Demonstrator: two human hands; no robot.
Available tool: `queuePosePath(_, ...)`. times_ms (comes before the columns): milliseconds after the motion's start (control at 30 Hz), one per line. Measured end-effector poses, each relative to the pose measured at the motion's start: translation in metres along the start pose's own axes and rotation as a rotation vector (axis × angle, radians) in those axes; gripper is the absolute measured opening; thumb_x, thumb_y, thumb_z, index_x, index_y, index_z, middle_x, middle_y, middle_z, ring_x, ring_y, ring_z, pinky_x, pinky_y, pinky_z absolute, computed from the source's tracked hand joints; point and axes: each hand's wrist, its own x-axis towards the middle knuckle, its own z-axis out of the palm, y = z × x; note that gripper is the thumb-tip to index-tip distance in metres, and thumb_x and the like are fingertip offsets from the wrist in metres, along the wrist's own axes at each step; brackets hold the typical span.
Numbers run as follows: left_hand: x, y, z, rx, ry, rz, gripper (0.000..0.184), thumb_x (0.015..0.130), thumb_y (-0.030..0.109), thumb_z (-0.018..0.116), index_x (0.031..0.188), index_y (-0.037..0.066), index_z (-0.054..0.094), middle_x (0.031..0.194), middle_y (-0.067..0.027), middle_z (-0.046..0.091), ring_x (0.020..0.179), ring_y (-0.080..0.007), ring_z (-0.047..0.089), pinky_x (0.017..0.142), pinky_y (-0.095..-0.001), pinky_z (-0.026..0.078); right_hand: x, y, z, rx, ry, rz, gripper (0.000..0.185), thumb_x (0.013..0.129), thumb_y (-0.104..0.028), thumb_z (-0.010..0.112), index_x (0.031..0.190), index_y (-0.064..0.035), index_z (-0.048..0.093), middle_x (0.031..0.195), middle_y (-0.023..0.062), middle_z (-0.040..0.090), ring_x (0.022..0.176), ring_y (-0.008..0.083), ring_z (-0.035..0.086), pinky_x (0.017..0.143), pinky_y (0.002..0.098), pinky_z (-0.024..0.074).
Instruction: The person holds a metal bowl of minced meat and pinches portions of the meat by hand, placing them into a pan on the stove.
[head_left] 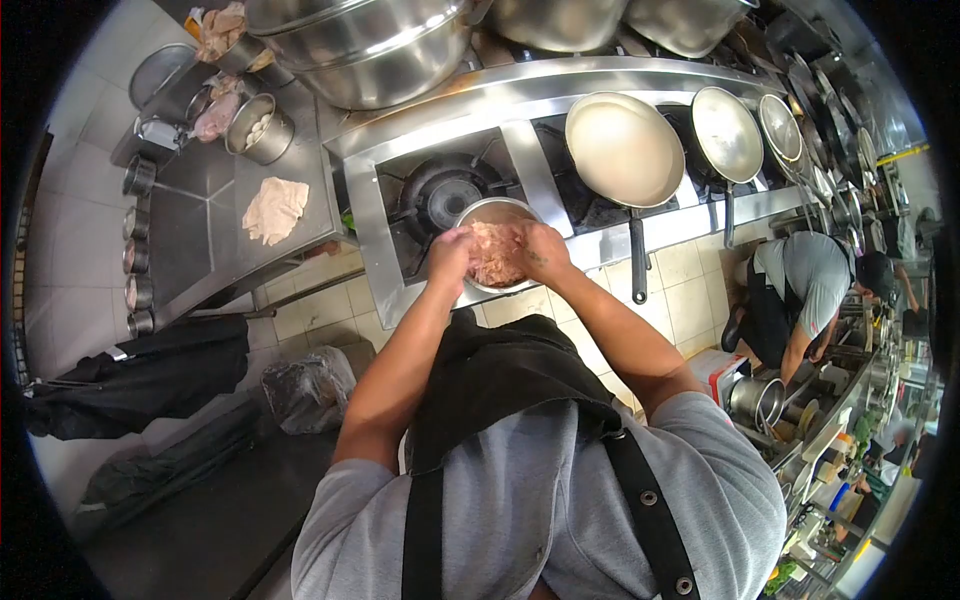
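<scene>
A round metal pot point(507, 203) stands at the front edge of the stove, full of pinkish shredded meat point(493, 252). My left hand point(451, 255) is at the pot's left side, its fingers closed on some of the meat. On the right side, my right hand point(541, 252) reaches over the rim with its fingers bent down into the meat; the fingertips are hidden, so what they hold cannot be made out.
Left of the stove, a steel counter point(215, 235) bears a beige cloth point(275, 210) and a pot of eggs point(259, 130). Two pans point(625, 150) point(727, 135) sit on the right burners, handles jutting forward. Large pots point(370, 60) stand behind. Another person point(800, 285) bends at the right.
</scene>
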Motion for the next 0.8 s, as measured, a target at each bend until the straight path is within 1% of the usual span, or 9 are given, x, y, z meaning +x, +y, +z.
queuePosePath(133, -0.006, 0.009, 0.004, 0.102, -0.067, 0.017, 0.024, 0.087, 0.012, 0.055, 0.108, 0.0, 0.056, 0.096, -0.0091, 0.063, 0.081, -0.0194, 0.064, 0.07, -0.0336, 0.055, -0.003, -0.002, -0.001, 0.072, 0.056, -0.146, 0.042, 0.069, -0.005, 0.064, 0.111, -0.003, 0.06, 0.108, 0.0215, 0.06, 0.098, 0.0386, 0.058, 0.083, 0.041, 0.0469)
queuePosePath(200, -0.008, 0.011, 0.009, -0.006, -0.109, 0.004, 0.021, 0.087, 0.011, 0.055, 0.104, 0.001, 0.058, 0.094, -0.0077, 0.064, 0.079, -0.0177, 0.063, 0.069, -0.0315, 0.055, -0.002, -0.006, -0.003, 0.251, 0.104, -0.36, 0.046, 0.07, -0.007, 0.066, 0.114, -0.0037, 0.057, 0.11, 0.0217, 0.059, 0.104, 0.0379, 0.055, 0.087, 0.0418, 0.0455)
queuePosePath(333, -0.011, 0.013, 0.01, 0.14, -0.166, 0.083, 0.019, 0.087, 0.01, 0.056, 0.103, 0.0, 0.058, 0.094, -0.0079, 0.064, 0.081, -0.017, 0.063, 0.067, -0.029, 0.054, 0.0, -0.007, 0.001, 0.121, 0.053, -0.302, 0.043, 0.071, -0.008, 0.068, 0.113, -0.0027, 0.057, 0.107, 0.0208, 0.059, 0.102, 0.0372, 0.056, 0.087, 0.0422, 0.0455)
queuePosePath(433, -0.009, 0.013, 0.006, 0.158, -0.18, 0.116, 0.019, 0.088, 0.011, 0.057, 0.103, -0.001, 0.058, 0.096, -0.0089, 0.063, 0.083, -0.0174, 0.063, 0.066, -0.0279, 0.054, 0.001, -0.002, 0.005, 0.086, 0.132, -0.343, 0.04, 0.072, -0.006, 0.068, 0.11, -0.003, 0.058, 0.102, 0.0192, 0.061, 0.092, 0.0349, 0.059, 0.081, 0.0399, 0.0472)
queuePosePath(500, -0.005, 0.009, 0.003, -0.053, -0.143, 0.056, 0.022, 0.089, 0.013, 0.057, 0.105, -0.002, 0.056, 0.098, -0.01, 0.063, 0.085, -0.0193, 0.063, 0.07, -0.0303, 0.054, -0.001, -0.003, 0.001, 0.179, 0.019, -0.149, 0.038, 0.073, -0.003, 0.067, 0.11, 0.0002, 0.057, 0.096, 0.0161, 0.062, 0.084, 0.0283, 0.062, 0.076, 0.0337, 0.0485)
queuePosePath(533, 0.0, 0.004, 0.001, -0.053, -0.143, 0.057, 0.022, 0.089, 0.013, 0.057, 0.105, -0.002, 0.056, 0.098, -0.01, 0.063, 0.085, -0.0193, 0.063, 0.07, -0.0303, 0.054, 0.0, 0.001, 0.004, 0.179, 0.019, -0.15, 0.038, 0.073, -0.003, 0.067, 0.11, 0.0002, 0.057, 0.096, 0.0161, 0.062, 0.084, 0.0283, 0.062, 0.076, 0.0337, 0.0485)
queuePosePath(600, 0.005, -0.002, -0.002, -0.177, -0.215, 0.017, 0.025, 0.09, 0.014, 0.056, 0.109, -0.002, 0.054, 0.1, -0.0112, 0.062, 0.086, -0.0216, 0.063, 0.076, -0.0332, 0.054, 0.006, 0.011, 0.016, 0.505, 0.028, 0.069, 0.039, 0.073, 0.002, 0.065, 0.11, 0.0039, 0.056, 0.091, 0.0124, 0.063, 0.083, 0.0228, 0.063, 0.075, 0.0282, 0.0486)
queuePosePath(733, -0.003, -0.008, 0.006, -0.359, -0.274, -0.028, 0.028, 0.092, 0.015, 0.053, 0.113, -0.002, 0.051, 0.102, -0.0123, 0.061, 0.087, -0.0234, 0.062, 0.078, -0.0352, 0.053, 0.009, 0.009, 0.027, 0.792, 0.037, 0.084, 0.04, 0.073, 0.006, 0.063, 0.112, 0.0062, 0.055, 0.095, 0.0119, 0.062, 0.091, 0.0197, 0.061, 0.078, 0.0257, 0.0477)
queuePosePath(800, -0.004, -0.009, 0.01, -0.369, -0.177, -0.086, 0.031, 0.093, 0.011, 0.046, 0.121, -0.003, 0.05, 0.102, -0.0124, 0.063, 0.08, -0.0206, 0.064, 0.072, -0.0309, 0.053, 0.003, 0.003, 0.026, 0.392, 0.116, -0.248, 0.043, 0.072, 0.004, 0.062, 0.114, 0.0048, 0.054, 0.104, 0.018, 0.06, 0.098, 0.0271, 0.06, 0.083, 0.0311, 0.0476)
